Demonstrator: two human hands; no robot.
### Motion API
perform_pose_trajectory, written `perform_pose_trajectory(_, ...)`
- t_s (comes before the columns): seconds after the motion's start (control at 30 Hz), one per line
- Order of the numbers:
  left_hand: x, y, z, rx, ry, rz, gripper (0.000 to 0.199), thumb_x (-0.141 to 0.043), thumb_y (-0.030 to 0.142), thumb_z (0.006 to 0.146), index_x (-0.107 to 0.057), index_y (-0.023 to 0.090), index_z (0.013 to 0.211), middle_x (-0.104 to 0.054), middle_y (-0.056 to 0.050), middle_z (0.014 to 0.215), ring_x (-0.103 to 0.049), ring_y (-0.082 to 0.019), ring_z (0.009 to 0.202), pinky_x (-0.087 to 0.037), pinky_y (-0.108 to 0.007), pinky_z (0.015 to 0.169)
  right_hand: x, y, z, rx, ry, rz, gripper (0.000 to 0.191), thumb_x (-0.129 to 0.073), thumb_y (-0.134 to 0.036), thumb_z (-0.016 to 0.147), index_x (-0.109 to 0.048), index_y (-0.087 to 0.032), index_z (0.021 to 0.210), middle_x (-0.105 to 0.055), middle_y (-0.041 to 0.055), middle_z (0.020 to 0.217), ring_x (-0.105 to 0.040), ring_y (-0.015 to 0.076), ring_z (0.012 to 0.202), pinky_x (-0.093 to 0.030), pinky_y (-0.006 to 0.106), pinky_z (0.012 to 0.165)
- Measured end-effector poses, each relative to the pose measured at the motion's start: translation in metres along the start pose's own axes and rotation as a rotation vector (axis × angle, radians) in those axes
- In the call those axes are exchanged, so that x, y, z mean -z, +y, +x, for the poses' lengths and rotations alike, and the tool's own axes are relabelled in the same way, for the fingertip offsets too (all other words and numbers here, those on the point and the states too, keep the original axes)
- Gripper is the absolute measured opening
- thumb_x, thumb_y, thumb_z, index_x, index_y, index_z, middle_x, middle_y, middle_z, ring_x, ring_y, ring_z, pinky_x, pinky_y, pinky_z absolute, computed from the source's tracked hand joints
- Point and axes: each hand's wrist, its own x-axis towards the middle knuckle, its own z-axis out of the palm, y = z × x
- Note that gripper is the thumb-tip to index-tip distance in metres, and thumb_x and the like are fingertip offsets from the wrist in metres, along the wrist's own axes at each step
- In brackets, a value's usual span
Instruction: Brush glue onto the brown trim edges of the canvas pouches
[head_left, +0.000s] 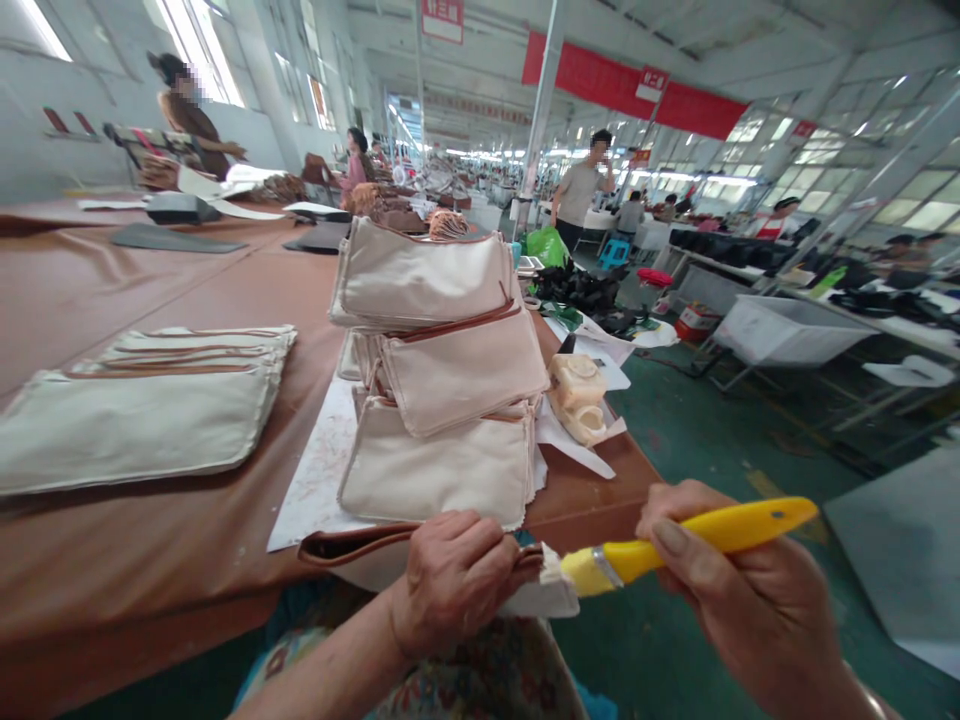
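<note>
My left hand (457, 575) is closed round a flat cream fabric pouch (367, 573) with brown trim, held over my lap at the table's front edge. My right hand (750, 590) grips the handle of a yellow paintbrush (697, 535). The brush's bristles touch the right end of the pouch, or lie right beside it; I cannot tell which. Just beyond my left hand stands a stack of similar cream pouches (442, 460) on white paper (315, 490). Another row of overlapping cream pouches (142, 420) lies at the left.
Brown sheeting covers the table (247, 540). A stained plastic container (579, 390) stands right of the stack, with black scraps (585, 290) behind it. A white bin (787, 325) stands across the green floor (675, 420). Several people are farther back, one standing in a grey shirt (581, 195).
</note>
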Motion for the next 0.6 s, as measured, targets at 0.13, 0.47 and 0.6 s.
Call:
perform_pose_trajectory(0.13, -0.002, 0.001, -0.004, 0.006, -0.012, 0.014, 0.013, -0.069, 0.026, 0.088, -0.061, 0.018, 0.081, -0.058, 0.001, 0.066, -0.047, -0.012, 0.058, -0.031, -0.030, 0.056, 0.004, -0.007, 0.002, 0.123, 0.200, -0.074, 0.018, -0.069, -0.038, 0.084, -0.070, -0.022, 0.078, -0.059, 0.0031, 0.073, -0.048, 0.0125, 0.056, -0.039, 0.024, 0.049)
perform_pose_trajectory(0.47, 0.003, 0.005, -0.004, 0.036, 0.019, 0.059, 0.016, -0.067, 0.025, 0.089, -0.060, 0.018, 0.077, -0.054, 0.001, 0.062, -0.046, -0.013, 0.057, -0.032, -0.029, 0.057, 0.007, 0.012, 0.001, 0.158, 0.112, -0.160, 0.017, -0.062, -0.037, 0.090, -0.066, -0.023, 0.082, -0.055, 0.0004, 0.068, -0.050, 0.0135, 0.059, -0.040, 0.025, 0.054)
perform_pose_trajectory(0.6, 0.005, 0.005, -0.005, 0.041, 0.006, 0.070, 0.019, -0.066, 0.025, 0.090, -0.058, 0.018, 0.075, -0.053, 0.000, 0.063, -0.045, -0.013, 0.058, -0.030, -0.029, 0.057, -0.002, 0.016, -0.001, 0.169, -0.015, -0.160, 0.015, -0.060, -0.036, 0.092, -0.066, -0.023, 0.085, -0.057, 0.0009, 0.074, -0.049, 0.0126, 0.059, -0.041, 0.024, 0.053)
